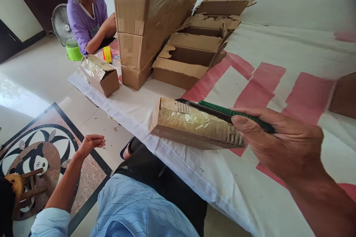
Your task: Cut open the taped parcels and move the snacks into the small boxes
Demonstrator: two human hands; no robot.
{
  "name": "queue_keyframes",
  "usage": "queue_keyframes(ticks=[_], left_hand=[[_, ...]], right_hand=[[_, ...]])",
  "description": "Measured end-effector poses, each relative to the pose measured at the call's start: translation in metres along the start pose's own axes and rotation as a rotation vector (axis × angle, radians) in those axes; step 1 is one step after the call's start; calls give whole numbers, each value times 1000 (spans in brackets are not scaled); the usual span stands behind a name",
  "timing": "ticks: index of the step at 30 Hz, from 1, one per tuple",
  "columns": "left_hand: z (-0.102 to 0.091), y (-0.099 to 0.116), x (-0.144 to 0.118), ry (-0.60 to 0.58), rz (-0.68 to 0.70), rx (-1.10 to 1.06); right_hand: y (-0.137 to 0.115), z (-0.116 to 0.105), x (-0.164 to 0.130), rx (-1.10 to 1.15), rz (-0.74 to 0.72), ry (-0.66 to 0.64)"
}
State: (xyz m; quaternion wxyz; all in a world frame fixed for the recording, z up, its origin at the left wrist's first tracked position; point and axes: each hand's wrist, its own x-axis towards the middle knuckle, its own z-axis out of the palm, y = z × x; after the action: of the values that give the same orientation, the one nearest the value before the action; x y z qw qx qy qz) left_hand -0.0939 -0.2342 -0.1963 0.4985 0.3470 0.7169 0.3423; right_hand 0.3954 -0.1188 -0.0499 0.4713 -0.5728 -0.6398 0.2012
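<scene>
Cutter laid along the taped box

My right hand (289, 148) has its fingers clamped on the green cutter (230, 114), at the taped box (194, 126) on the tabletop (278, 63); I'd keep the blade shallow. My left hand (90, 143), at nine o'clock, hangs loosely curled, holding nothing.

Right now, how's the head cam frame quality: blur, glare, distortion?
Head view: right hand with the green-handled cutter is large, near the lens and slightly soft; the cardboard piece at the right edge is motion-blurred. Glare on the floor tiles and on the tape wrapping the small box. Wide-angle tilt leans the tall cardboard stack. Left hand sharp.
</scene>
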Motion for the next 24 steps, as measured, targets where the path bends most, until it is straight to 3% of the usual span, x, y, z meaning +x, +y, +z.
queue_keyframes(ticks=[8, 13, 16, 19, 21, 24], left_hand=[[-2, 8, 2, 128, -11, 315], [7, 48, -3, 214, 185, 481], [32, 89, -5, 188, 358, 516], [73, 133, -3, 92, 623, 494], [104, 158, 1, -4, 761, 368], [145, 185, 12, -132, 852, 169]], right_hand=[[0, -1, 1, 38, 104, -5], [-7, -1, 8, 85, 44, -82], [-12, 2, 14, 98, 0, -141], [-9, 7, 18, 95, -16, -144], [-3, 9, 20, 99, -5, -126], [8, 11, 19, 116, 34, -94]])
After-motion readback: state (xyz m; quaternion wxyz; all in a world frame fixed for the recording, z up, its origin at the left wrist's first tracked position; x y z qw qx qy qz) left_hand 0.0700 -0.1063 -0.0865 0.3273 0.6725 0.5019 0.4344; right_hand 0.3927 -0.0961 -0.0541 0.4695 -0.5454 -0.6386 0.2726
